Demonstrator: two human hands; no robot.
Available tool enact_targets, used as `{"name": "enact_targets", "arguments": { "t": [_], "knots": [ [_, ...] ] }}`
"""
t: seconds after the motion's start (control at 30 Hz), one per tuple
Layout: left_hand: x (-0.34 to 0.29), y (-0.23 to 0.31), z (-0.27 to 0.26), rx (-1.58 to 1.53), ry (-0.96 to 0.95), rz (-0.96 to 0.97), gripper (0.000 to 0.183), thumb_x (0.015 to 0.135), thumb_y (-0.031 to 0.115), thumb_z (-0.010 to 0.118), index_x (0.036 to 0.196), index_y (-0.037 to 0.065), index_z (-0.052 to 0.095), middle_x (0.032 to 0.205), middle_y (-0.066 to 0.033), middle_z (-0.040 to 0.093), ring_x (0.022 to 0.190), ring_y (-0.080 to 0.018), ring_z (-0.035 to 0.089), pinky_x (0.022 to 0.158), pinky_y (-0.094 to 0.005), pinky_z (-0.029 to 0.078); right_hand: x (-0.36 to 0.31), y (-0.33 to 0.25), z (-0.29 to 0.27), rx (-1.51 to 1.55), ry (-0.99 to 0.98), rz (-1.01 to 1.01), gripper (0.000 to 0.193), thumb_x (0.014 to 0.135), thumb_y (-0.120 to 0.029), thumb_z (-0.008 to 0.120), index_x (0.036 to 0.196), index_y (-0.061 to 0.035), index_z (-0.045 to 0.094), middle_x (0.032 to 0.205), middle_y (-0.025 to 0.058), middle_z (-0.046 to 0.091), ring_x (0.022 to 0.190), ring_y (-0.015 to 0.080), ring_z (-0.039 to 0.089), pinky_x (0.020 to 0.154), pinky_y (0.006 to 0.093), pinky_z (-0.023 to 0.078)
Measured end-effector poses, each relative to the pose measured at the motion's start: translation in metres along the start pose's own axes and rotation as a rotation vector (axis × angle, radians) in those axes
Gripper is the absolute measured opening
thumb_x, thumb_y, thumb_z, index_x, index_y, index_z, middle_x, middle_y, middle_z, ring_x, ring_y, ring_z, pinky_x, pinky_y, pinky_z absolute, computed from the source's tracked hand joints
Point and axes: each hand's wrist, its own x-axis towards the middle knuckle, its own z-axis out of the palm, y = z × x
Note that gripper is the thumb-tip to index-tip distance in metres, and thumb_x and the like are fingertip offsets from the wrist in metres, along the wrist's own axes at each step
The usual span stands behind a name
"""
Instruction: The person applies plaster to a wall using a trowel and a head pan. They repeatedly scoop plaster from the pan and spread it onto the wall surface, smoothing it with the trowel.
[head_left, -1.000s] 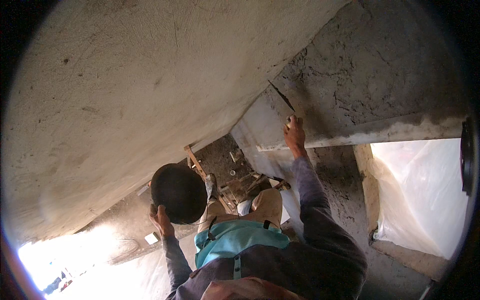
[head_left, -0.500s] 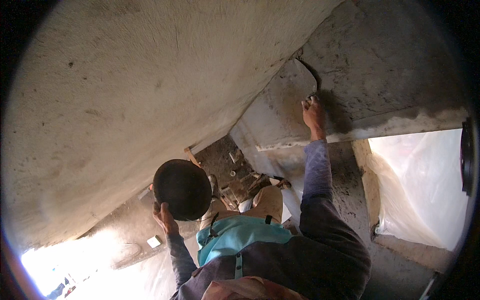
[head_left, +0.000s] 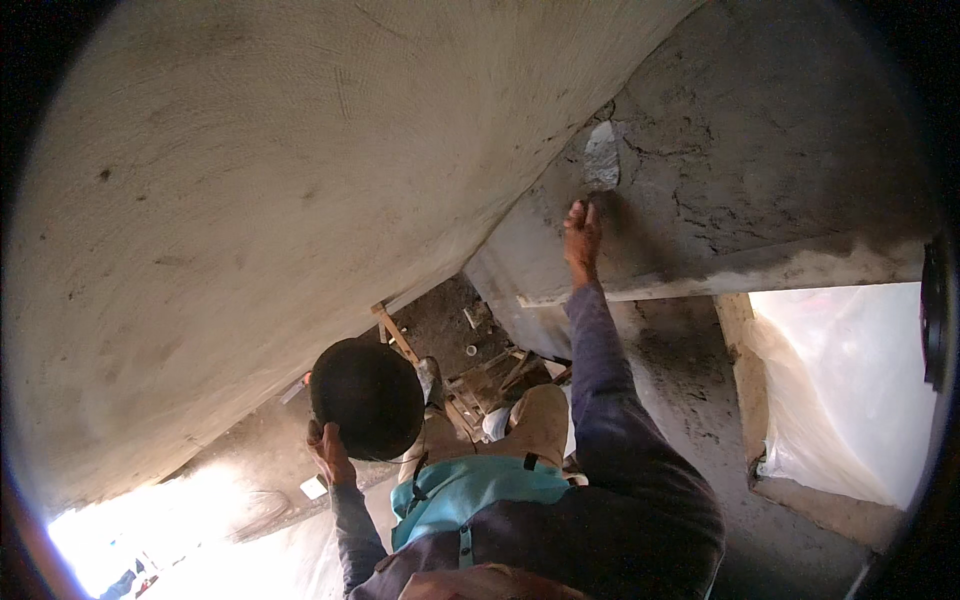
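Observation:
My left hand (head_left: pixel 330 455) grips the rim of a round black bowl (head_left: pixel 367 400), held out to the left in front of my waist; what is inside it is too dark to make out. With the arm stretched up and forward, my right hand (head_left: pixel 581 245) is closed on a trowel (head_left: pixel 602 157). Its pale blade lies close against the rough grey wall (head_left: pixel 760 150), near the corner with the smoother beige wall (head_left: pixel 300 150). The handle is hidden in my fingers. Cracks and dark damp-looking patches mark the grey surface around the blade.
A window opening covered with plastic sheet (head_left: pixel 840 380) is on the right, below a plastered ledge (head_left: pixel 780 272). Down by my legs are wooden pieces (head_left: pixel 395 332) and a littered floor (head_left: pixel 440 315). Bright light comes in at the lower left.
My right hand has moved left and slightly down with the trowel, and the blade has turned to a more upright angle. My left hand still holds the bowl, slightly lower in view.

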Motion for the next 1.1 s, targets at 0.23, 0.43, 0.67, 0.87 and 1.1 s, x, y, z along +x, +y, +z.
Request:
{"name": "enact_targets", "arguments": {
  "t": [0.23,0.43,0.67,0.87,1.1],
  "knots": [
    [-0.002,0.001,-0.007,0.118,0.045,0.042,0.006,0.088,0.012,0.06,0.088,0.007,0.058,0.083,0.0051,0.057,0.076,-0.0066,0.045,0.073,-0.0252,0.039,0.038,0.122,0.07,0.062,-0.002,-0.005,0.083,0.104,-0.065,0.042,0.137,0.0098,0.053,0.143,0.0324,0.054,0.127,0.0467,0.056,0.105,0.049,0.046],
    [-0.006,-0.008,-0.021,0.12,0.079,0.037,0.007,0.088,0.013,0.06,0.087,0.007,0.056,0.084,0.0032,0.056,0.078,-0.0087,0.045,0.074,-0.0261,0.039,0.002,0.162,0.059,-0.468,-0.125,-0.168,0.058,0.108,-0.046,0.047,0.131,0.006,0.057,0.134,0.0284,0.058,0.116,0.0467,0.06,0.099,0.0513,0.05],
    [-0.013,-0.009,-0.026,0.055,0.089,0.028,0.007,0.087,0.013,0.061,0.089,0.007,0.056,0.085,0.0029,0.057,0.079,-0.009,0.047,0.075,-0.0268,0.04,-0.029,0.122,0.018,-0.708,0.134,-0.23,0.032,0.1,-0.026,0.066,0.124,-0.0047,0.061,0.117,0.0208,0.068,0.101,0.0405,0.068,0.083,0.0511,0.056],
    [-0.009,-0.005,-0.021,0.123,-0.074,0.077,0.028,0.091,0.023,0.064,0.11,0.003,0.063,0.105,-0.004,0.066,0.095,-0.0154,0.057,0.086,-0.0321,0.046,-0.022,0.039,-0.062,-0.662,0.197,-0.153,0.043,0.105,-0.036,0.058,0.138,-0.0093,0.059,0.11,0.0199,0.073,0.098,0.0386,0.071,0.083,0.0508,0.056],
    [-0.005,0.004,0.001,-0.018,-0.158,0.133,0.03,0.097,0.026,0.064,0.115,0.002,0.063,0.112,-0.0059,0.068,0.102,-0.0149,0.06,0.092,-0.0315,0.047,-0.058,-0.022,-0.144,-0.699,0.218,-0.012,0.056,0.107,-0.05,0.051,0.144,-0.0087,0.055,0.123,0.024,0.07,0.108,0.0438,0.069,0.089,0.0515,0.056]
  ]
}}
